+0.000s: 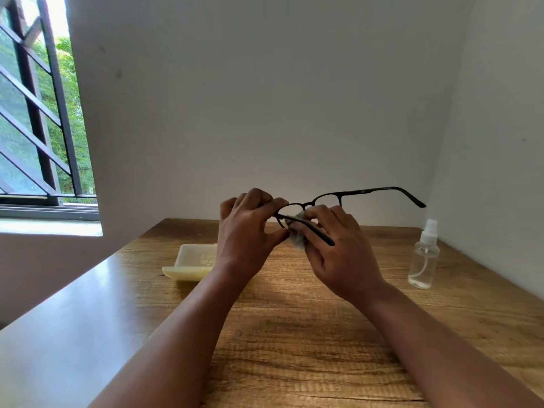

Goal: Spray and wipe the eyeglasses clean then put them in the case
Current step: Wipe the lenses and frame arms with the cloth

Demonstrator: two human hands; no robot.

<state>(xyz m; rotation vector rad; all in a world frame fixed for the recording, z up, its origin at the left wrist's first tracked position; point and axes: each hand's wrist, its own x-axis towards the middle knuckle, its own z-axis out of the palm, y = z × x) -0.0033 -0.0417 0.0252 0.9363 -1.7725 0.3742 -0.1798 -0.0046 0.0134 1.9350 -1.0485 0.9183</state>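
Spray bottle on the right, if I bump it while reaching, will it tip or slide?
The spray bottle looks tall and narrow with little liquid showing, so it is probably light and apt to tip. Its clear plastic on the smooth wooden table may also slide easily.

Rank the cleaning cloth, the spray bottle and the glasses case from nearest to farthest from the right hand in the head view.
1. Cleaning cloth: pinched in the right hand against the eyeglasses.
2. Spray bottle: standing on the table to the hand's right.
3. Glasses case: lying open on the left, beyond the left hand.
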